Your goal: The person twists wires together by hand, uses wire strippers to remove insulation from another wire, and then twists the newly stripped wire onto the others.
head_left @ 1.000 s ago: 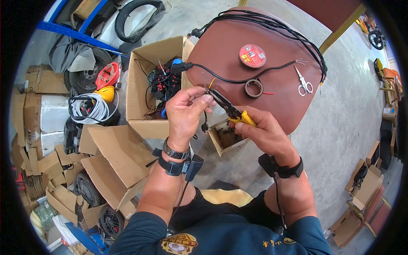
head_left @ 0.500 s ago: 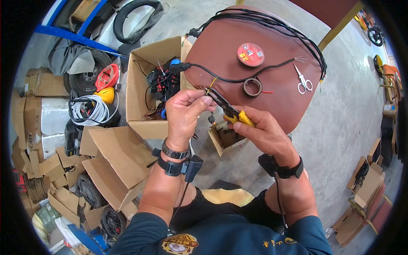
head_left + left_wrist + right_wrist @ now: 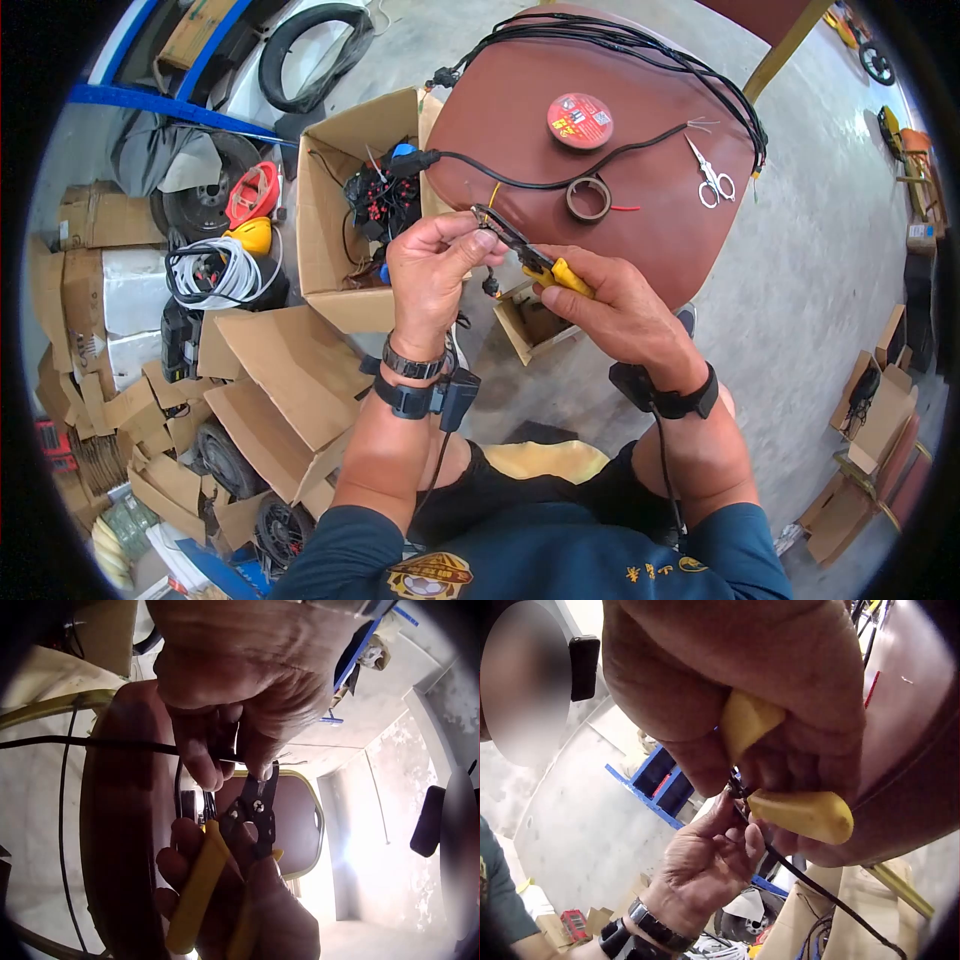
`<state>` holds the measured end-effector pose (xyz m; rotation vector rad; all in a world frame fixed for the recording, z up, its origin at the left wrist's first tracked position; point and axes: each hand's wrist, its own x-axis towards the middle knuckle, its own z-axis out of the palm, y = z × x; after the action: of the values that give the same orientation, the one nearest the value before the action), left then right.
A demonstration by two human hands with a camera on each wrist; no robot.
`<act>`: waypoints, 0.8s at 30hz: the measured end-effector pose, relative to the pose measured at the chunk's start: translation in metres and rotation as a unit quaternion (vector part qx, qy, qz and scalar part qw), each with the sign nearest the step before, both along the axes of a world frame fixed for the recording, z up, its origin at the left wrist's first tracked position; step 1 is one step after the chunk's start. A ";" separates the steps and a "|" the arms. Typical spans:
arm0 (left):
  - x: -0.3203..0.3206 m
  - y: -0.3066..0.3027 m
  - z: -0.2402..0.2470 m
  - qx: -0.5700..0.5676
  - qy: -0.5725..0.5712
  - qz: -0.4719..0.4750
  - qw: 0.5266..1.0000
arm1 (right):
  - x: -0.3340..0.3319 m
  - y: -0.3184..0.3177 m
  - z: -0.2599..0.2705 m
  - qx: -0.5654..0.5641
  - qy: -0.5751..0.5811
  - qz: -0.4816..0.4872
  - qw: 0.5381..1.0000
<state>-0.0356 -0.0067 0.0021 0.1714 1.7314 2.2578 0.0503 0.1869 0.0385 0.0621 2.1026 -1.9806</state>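
My left hand (image 3: 430, 265) pinches the end of a black cable (image 3: 127, 744) between thumb and fingers. Thin bare wire strands (image 3: 292, 762) stick out past the fingertips in the left wrist view. My right hand (image 3: 625, 305) grips wire strippers by their yellow handles (image 3: 570, 277), which stand spread in the right wrist view. The dark head of the wire strippers (image 3: 510, 232) reaches to the left fingertips, and a short yellow wire (image 3: 494, 193) shows there. Fingers partly hide the wire at the tool's tip. A black plug-like end (image 3: 491, 286) hangs below the left hand.
A brown-red seat (image 3: 660, 235) ahead carries a red-labelled tape roll (image 3: 580, 121), a brown tape roll (image 3: 588, 199), scissors (image 3: 710, 173) and coiled black cable (image 3: 610, 38). A cardboard box (image 3: 345, 310) of cables stands at left; a small box (image 3: 530, 330) sits below the hands.
The head view has shifted slightly, so the seat appears farther left. The wire strippers' tip has moved slightly left at the left fingertips. Both hands keep their holds.
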 end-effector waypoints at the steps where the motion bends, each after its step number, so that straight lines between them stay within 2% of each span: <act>1: 0.000 -0.001 0.000 0.002 -0.007 -0.001 1.000 | 0.000 0.000 0.000 0.002 0.002 0.002 1.000; 9: 0.001 -0.002 -0.001 0.013 -0.010 0.010 1.000 | 0.002 -0.004 -0.008 -0.002 0.043 -0.002 0.999; 24: -0.003 -0.010 0.005 -0.146 0.042 -0.025 0.988 | 0.002 0.009 -0.003 0.047 0.033 0.030 0.998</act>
<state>-0.0389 -0.0162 0.0069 0.2458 2.0520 1.9594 0.0524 0.1964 0.0357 -0.0488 2.2110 -1.8742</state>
